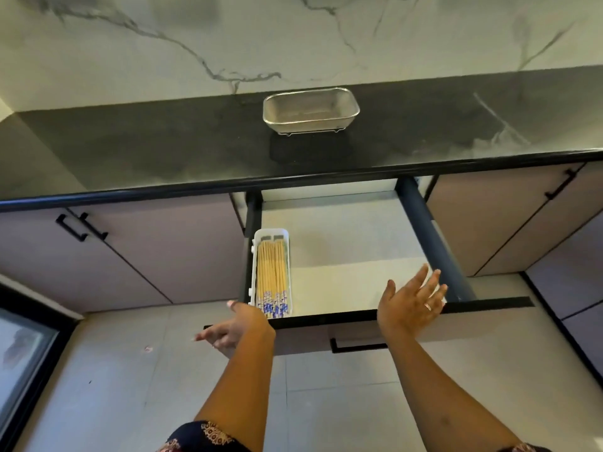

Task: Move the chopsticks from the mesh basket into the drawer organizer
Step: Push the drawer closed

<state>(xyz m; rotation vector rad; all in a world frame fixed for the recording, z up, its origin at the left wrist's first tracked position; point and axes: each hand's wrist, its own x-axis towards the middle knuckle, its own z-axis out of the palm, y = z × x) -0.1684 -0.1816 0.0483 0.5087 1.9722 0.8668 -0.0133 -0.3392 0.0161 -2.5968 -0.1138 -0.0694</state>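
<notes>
1. You face a dark countertop (163, 148) under a veined marble backsplash (228, 37).
2. Pale cabinet doors carry black handles (81, 227), (561, 184).
3. Below you lies a grey tiled floor (326, 402); a dark-framed glass panel (23, 347) stands at the left.

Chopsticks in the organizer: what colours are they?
Pale yellow chopsticks, blue-and-white patterned ends; head view.

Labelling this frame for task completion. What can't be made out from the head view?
- Chopsticks: exact count; packed together, too small.
- Their patterned ends near the drawer front: partly hidden by the left hand.
- Left hand fingers: motion-blurred, pose unclear.
- Mesh basket: looks empty, but the mesh floor is too fine to rule out a thin leftover.
- Drawer back: hidden under the countertop edge.
</notes>
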